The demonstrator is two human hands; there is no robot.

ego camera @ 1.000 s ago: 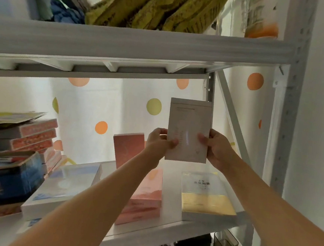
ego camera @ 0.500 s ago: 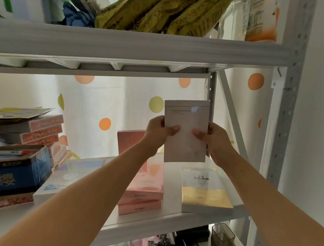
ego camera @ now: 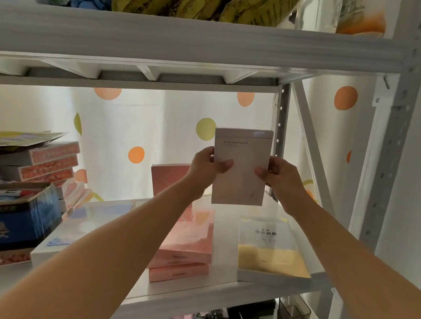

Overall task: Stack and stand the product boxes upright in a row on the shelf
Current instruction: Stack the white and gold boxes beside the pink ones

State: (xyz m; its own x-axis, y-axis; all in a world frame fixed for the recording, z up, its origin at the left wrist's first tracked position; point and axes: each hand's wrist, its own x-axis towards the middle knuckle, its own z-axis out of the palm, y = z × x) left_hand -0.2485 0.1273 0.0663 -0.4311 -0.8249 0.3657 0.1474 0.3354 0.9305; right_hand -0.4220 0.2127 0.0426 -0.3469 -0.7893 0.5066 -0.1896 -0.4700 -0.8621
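The pale grey rectangular cardboard box [ego camera: 241, 167] has turned slightly and shifted left over the last second; placement on the white metal shelf [ego camera: 217, 300] remains pending. It hangs upright above the shelf, right of the upright pink box [ego camera: 169, 178]. The left hand [ego camera: 207, 165] and right hand [ego camera: 278, 175] clamp its side edges, both arms extended, thumbs on the front face.

L hand [ego camera: 207, 165] raised, grip closed | R hand [ego camera: 280, 177] raised, grip closed | arms extended
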